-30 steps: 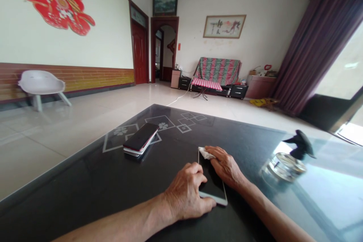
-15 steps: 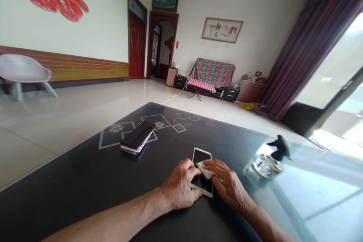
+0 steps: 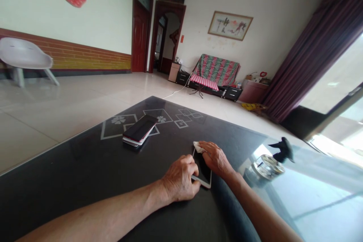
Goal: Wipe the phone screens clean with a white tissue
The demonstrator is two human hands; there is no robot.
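Observation:
A white-framed smartphone (image 3: 204, 172) lies face up on the dark glossy table (image 3: 113, 181). My left hand (image 3: 183, 177) grips the phone's lower left edge, fingers curled and thumb near its bottom. In my right hand (image 3: 215, 158) is a crumpled white tissue (image 3: 198, 146), pressed against the phone's top end. That hand covers the upper right part of the screen. To the left, a stack of phones (image 3: 140, 130) with a black one on top rests on the table's printed pattern.
A clear spray bottle (image 3: 268, 166) with a black trigger head stands right of my right hand. Beyond the table are a white chair (image 3: 25, 55), a small table with a striped cloth (image 3: 204, 82) and a purple curtain (image 3: 300, 45).
My right hand has slid the tissue from the middle of the screen up to the phone's top end. My left hand stays on the lower left edge. The view has shifted slightly.

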